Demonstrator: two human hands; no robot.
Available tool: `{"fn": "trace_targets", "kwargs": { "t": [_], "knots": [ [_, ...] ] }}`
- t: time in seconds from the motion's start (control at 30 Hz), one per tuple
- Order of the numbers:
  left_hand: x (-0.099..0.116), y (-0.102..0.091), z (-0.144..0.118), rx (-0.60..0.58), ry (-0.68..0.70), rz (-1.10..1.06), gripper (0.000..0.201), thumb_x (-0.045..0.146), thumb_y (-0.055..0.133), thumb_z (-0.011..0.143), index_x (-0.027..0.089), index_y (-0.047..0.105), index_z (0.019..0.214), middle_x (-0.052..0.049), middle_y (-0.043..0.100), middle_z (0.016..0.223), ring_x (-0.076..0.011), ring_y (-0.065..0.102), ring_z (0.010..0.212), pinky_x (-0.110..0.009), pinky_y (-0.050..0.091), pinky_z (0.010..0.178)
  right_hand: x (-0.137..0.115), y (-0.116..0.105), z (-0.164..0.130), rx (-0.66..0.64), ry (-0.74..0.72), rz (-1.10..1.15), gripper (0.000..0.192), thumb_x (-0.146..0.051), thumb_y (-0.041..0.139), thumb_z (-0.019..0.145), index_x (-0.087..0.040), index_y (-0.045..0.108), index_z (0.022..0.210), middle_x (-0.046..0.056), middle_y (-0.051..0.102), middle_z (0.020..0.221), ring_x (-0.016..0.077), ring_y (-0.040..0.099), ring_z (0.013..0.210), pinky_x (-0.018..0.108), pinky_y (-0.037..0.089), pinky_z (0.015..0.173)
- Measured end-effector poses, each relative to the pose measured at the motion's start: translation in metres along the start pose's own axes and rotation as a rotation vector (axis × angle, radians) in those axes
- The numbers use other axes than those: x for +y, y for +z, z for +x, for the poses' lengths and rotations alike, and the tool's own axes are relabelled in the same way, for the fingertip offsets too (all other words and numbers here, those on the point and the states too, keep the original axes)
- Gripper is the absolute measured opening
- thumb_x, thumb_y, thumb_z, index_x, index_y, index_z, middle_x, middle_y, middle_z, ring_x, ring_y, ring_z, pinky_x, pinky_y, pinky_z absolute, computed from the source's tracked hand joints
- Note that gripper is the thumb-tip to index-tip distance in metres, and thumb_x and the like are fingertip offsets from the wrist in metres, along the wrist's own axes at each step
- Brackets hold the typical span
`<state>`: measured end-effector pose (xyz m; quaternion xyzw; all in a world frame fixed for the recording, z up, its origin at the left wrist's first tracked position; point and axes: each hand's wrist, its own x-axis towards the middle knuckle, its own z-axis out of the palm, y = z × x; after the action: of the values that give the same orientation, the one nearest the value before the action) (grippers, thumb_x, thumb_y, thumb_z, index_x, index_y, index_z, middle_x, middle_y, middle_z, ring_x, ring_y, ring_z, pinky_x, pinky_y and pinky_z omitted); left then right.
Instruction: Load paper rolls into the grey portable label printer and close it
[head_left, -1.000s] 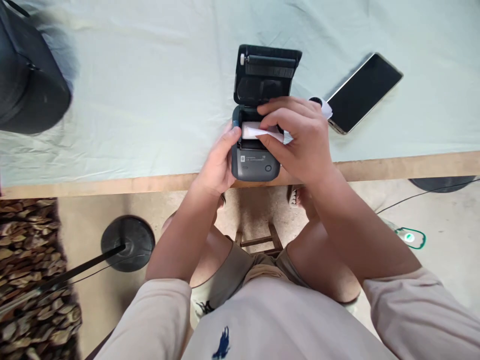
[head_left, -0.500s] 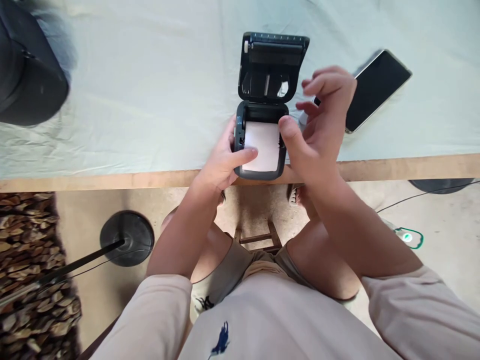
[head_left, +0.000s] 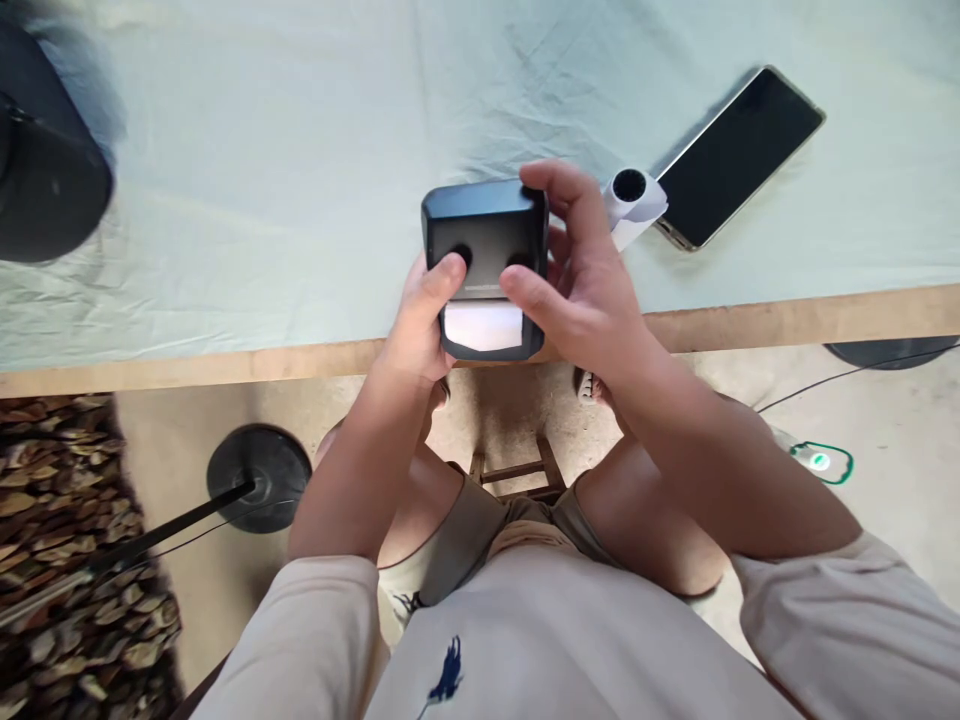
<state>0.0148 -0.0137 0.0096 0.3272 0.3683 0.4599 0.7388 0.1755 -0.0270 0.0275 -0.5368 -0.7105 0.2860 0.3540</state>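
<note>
The small dark label printer point(head_left: 484, 265) sits at the near edge of the tabletop point(head_left: 262, 200), about midway along it, with its lid folded down over the body. A strip of white paper point(head_left: 484, 325) shows out of the slot on the side nearest the person.

The left hand point(head_left: 416, 335) wraps the printer's left side, its thumb laid across the lid just above the paper. The right hand point(head_left: 581, 285) cups the right side: its thumb presses the lid beside the left thumb, and its fingers point(head_left: 559, 190) curl over the far right corner. Both hands are clenched on the printer, so neither is free.

The step in hand looks like pressing the lid fully shut over the paper. To do it well, the two thumbs should bear down evenly, one on each side of the slot, so the lid seats square and does not catch on one side. The paper tail should lie flat, straight and centred in the slot, not creased under the lid. The far fingers give a counter-hold; keeping them there would stop the printer sliding off the near edge.

A spare paper roll point(head_left: 631, 200) lies just right of the right hand, and a black smartphone point(head_left: 739, 155) lies beyond it toward the far right corner.
</note>
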Motion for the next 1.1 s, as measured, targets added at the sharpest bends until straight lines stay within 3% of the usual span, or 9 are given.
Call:
{"fn": "trace_targets", "kwargs": {
  "t": [0.13, 0.3, 0.43, 0.6, 0.7, 0.87, 0.93, 1.0, 1.1],
  "knots": [
    [-0.002, 0.000, -0.001, 0.020, 0.055, 0.059, 0.044, 0.053, 0.075, 0.079, 0.023, 0.067, 0.110, -0.006, 0.075, 0.112, -0.0317, 0.057, 0.138, -0.044, 0.055, 0.110, 0.004, 0.005, 0.000, -0.028, 0.078, 0.398, 0.072, -0.075, 0.048, 0.089, -0.030, 0.031, 0.143, 0.005, 0.054, 0.131, 0.0130, 0.061, 0.116, 0.028, 0.058, 0.097],
    [0.002, -0.001, -0.004, -0.048, 0.019, 0.076, 0.046, 0.047, 0.075, 0.080, 0.024, 0.066, 0.119, -0.008, 0.073, 0.120, -0.0309, 0.052, 0.143, -0.042, 0.053, 0.111, 0.012, 0.004, 0.005, -0.048, 0.130, 0.515, 0.084, -0.080, 0.059, 0.080, -0.028, 0.033, 0.141, 0.004, 0.054, 0.129, 0.0102, 0.062, 0.105, 0.022, 0.059, 0.085],
    [0.005, 0.003, -0.003, -0.041, -0.020, 0.069, 0.044, 0.055, 0.075, 0.079, 0.026, 0.069, 0.111, -0.006, 0.072, 0.125, -0.0284, 0.043, 0.149, -0.040, 0.051, 0.115, 0.013, 0.002, 0.005, -0.049, 0.144, 0.483, 0.084, -0.080, 0.059, 0.079, -0.028, 0.036, 0.141, 0.005, 0.054, 0.133, 0.0128, 0.061, 0.115, 0.023, 0.059, 0.090],
    [0.004, 0.011, 0.001, 0.085, -0.087, -0.065, 0.058, 0.068, 0.039, 0.096, 0.020, 0.070, 0.106, -0.009, 0.072, 0.124, -0.0269, 0.039, 0.152, -0.042, 0.046, 0.121, 0.006, -0.009, 0.008, 0.066, 0.085, 0.263, 0.065, -0.066, 0.054, 0.089, -0.029, 0.045, 0.141, 0.006, 0.038, 0.153, 0.0195, 0.045, 0.143, 0.032, 0.054, 0.112],
    [0.004, 0.012, 0.003, 0.201, -0.090, -0.096, 0.057, 0.063, 0.034, 0.100, 0.019, 0.069, 0.105, -0.010, 0.073, 0.120, -0.0258, 0.045, 0.148, -0.040, 0.046, 0.120, 0.003, -0.024, 0.013, -0.055, -0.035, 0.257, 0.064, -0.052, 0.062, 0.086, -0.027, 0.047, 0.143, 0.005, 0.040, 0.153, 0.0189, 0.044, 0.144, 0.034, 0.051, 0.118],
    [0.007, 0.015, 0.004, 0.215, -0.137, -0.080, 0.055, 0.054, 0.027, 0.105, 0.016, 0.067, 0.103, -0.009, 0.075, 0.108, -0.0257, 0.054, 0.140, -0.043, 0.047, 0.119, 0.000, -0.045, 0.020, -0.195, -0.092, 0.087, 0.067, -0.034, 0.074, 0.074, -0.025, 0.055, 0.138, 0.005, 0.047, 0.146, 0.0183, 0.047, 0.141, 0.030, 0.054, 0.112],
    [0.009, 0.018, 0.003, 0.246, -0.162, -0.070, 0.054, 0.055, 0.031, 0.103, 0.016, 0.068, 0.103, -0.010, 0.076, 0.104, -0.0299, 0.054, 0.138, -0.048, 0.046, 0.119, -0.002, -0.048, 0.020, -0.139, -0.117, 0.020, 0.064, -0.040, 0.077, 0.073, -0.025, 0.059, 0.132, 0.007, 0.052, 0.139, 0.0184, 0.053, 0.132, 0.029, 0.057, 0.102],
    [0.012, 0.021, 0.001, 0.240, -0.183, -0.053, 0.053, 0.059, 0.038, 0.099, 0.018, 0.070, 0.107, -0.010, 0.076, 0.106, -0.0332, 0.052, 0.140, -0.050, 0.047, 0.118, -0.007, -0.048, 0.020, -0.023, -0.160, -0.014, 0.056, -0.049, 0.076, 0.076, -0.022, 0.064, 0.123, 0.007, 0.060, 0.124, 0.0153, 0.062, 0.107, 0.029, 0.057, 0.090],
    [0.015, 0.024, -0.003, 0.112, -0.172, -0.027, 0.062, 0.068, 0.035, 0.096, 0.022, 0.071, 0.114, -0.009, 0.075, 0.118, -0.0321, 0.048, 0.145, -0.047, 0.049, 0.116, -0.015, -0.045, 0.022, 0.180, -0.146, 0.071, 0.042, -0.051, 0.059, 0.091, -0.018, 0.061, 0.118, 0.000, 0.062, 0.114, 0.0026, 0.052, 0.071, 0.025, 0.049, 0.076]
  ]
}}
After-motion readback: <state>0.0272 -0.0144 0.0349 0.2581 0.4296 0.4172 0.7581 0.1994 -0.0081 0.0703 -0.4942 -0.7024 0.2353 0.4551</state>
